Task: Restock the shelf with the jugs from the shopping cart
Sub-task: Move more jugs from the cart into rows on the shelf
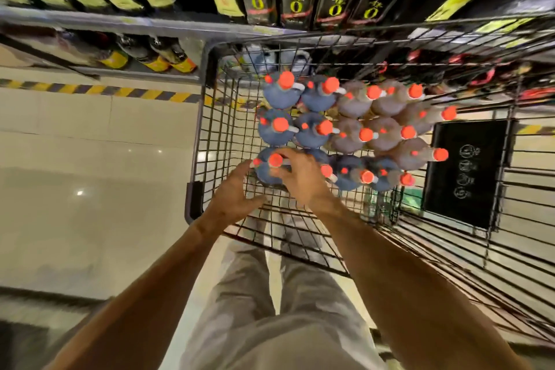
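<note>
Orange-capped dark plastic jugs (pixel 354 132) are seen nearly filling the wire shopping cart (pixel 198 141), the nearest jug (pixel 270 170) being closed on by right hand (pixel 303 177), left hand (pixel 232 194) spread beside it.

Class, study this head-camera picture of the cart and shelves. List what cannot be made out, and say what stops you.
- Right hand: blur hides whether its fingers are closed on the near-left jug.
- Lower-shelf bottles: labels blurred, unreadable.
- Jug bodies: hidden beneath their orange caps.
- Cart: right end cut off by the frame edge.
</note>
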A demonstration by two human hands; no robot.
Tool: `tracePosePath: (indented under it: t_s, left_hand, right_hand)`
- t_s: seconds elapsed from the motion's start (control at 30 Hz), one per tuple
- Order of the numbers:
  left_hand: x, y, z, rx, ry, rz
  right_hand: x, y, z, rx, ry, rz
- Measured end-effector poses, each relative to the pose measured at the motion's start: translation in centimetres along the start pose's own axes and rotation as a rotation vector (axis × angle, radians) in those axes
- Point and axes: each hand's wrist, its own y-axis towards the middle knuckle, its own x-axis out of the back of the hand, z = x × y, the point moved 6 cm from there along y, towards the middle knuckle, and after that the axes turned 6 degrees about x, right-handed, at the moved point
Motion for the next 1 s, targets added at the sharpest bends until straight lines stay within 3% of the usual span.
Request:
tracePosePath:
  t_s: [0.13,0.3,0.5,0.67,0.83,0.9,1.0]
  left_hand:
    - [0.4,0.1,-0.4,-0.016,-0.203,0.139]
    - [1.4,-0.7,-2.0,0.051,-0.579,0.277]
    - [1.9,-0.9,-3.2,0.151,-0.606,0.283]
    - [1.7,-0.3,-2.7,0.175,-0.655,0.289]
    - [1.5,0.2,-2.4,0.126,-0.683,0.298]
    - [1.3,0.3,-2.5,0.122,-0.688,0.303]
    - [1.1,0.6,-2.4,0.124,-0.684,0.287]
  right_hand:
    - [1.5,1.4,1.1,-0.033,0.374,0.080]
    - [2.8,2.7,3.2,-0.059,0.397,0.041]
    - [3.0,2.4,3.0,-0.145,0.590,-0.157]
    - [2.6,-4.0,-0.6,-0.204,0.523,-0.377]
    - [-0.9,-8.4,-7.9,-0.514,0.373,-0.156]
    - [-1.3,-7.8,-9.9,-0.629,0.373,-0.176]
    - [-2.2,-6.1,-11.7,-0.649,0.420,-0.288]
